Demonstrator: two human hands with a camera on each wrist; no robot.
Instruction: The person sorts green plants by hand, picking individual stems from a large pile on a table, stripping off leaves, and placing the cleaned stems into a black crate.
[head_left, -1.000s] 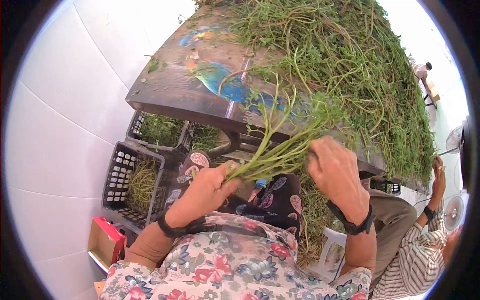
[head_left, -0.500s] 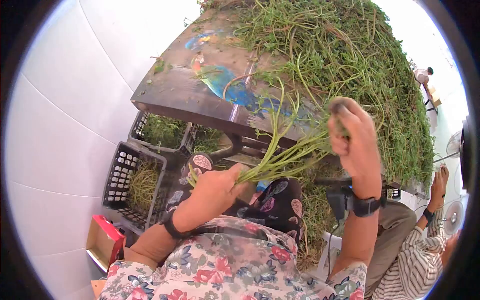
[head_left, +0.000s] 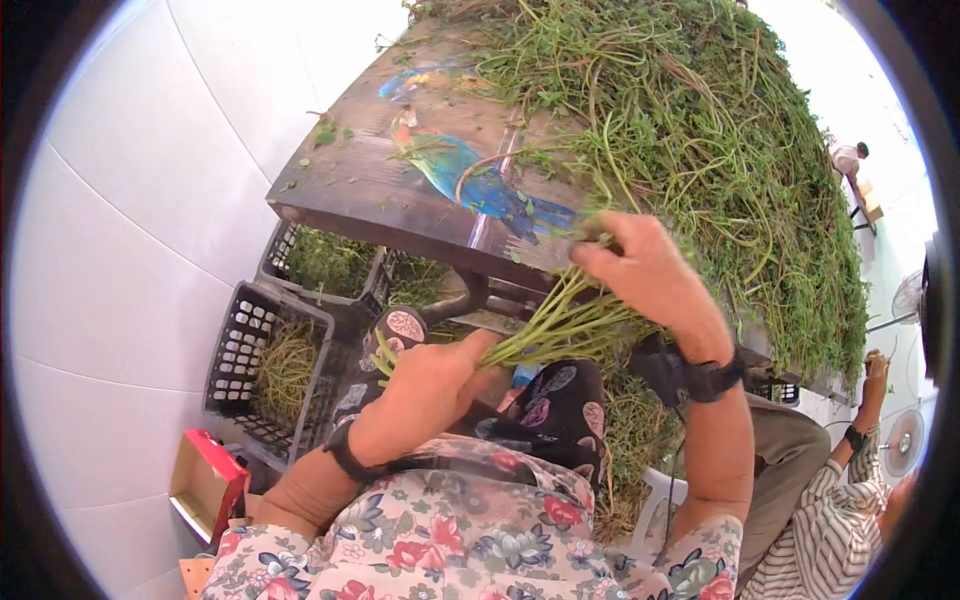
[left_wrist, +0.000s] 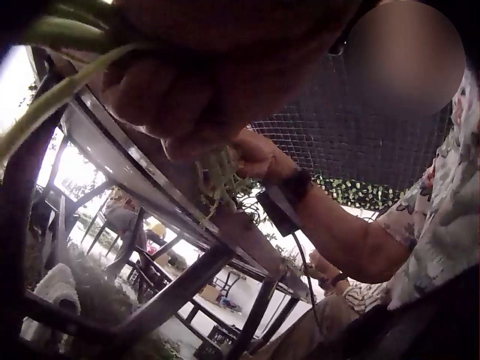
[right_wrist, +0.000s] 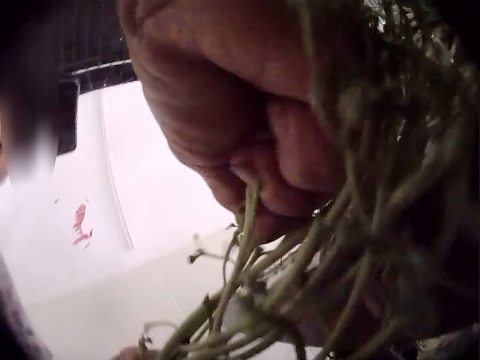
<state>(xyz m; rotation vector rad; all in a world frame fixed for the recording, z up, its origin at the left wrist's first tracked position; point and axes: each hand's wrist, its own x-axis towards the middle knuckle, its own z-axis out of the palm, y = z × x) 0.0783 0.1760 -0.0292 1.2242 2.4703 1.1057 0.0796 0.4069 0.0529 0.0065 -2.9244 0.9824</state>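
Observation:
A bunch of green leafy stems [head_left: 555, 325] slants up from the lap toward the table edge. My left hand [head_left: 425, 390] grips its lower end, with short stem ends poking out behind the fist. Up at the leafy end, my right hand [head_left: 645, 275] curls its fingers and thumb on the tops. In the right wrist view a single stem [right_wrist: 249, 217] runs into the bent fingers [right_wrist: 270, 187]. Dark in the left wrist view, the left hand's curled fingers [left_wrist: 169, 109] lie beside thick stems [left_wrist: 67, 86].
A big heap of the same greens [head_left: 690, 130] covers much of the wooden table [head_left: 345, 175]. Black crates [head_left: 240, 345] holding stems and greens stand at the left, near a red box [head_left: 215, 480]. At the right sits another person in a striped shirt [head_left: 820, 530], by a fan [head_left: 905, 440].
My right hand rose to the right along the leafy tops, then came back left and lower onto them. The left hand keeps its grip, a little right of where it was.

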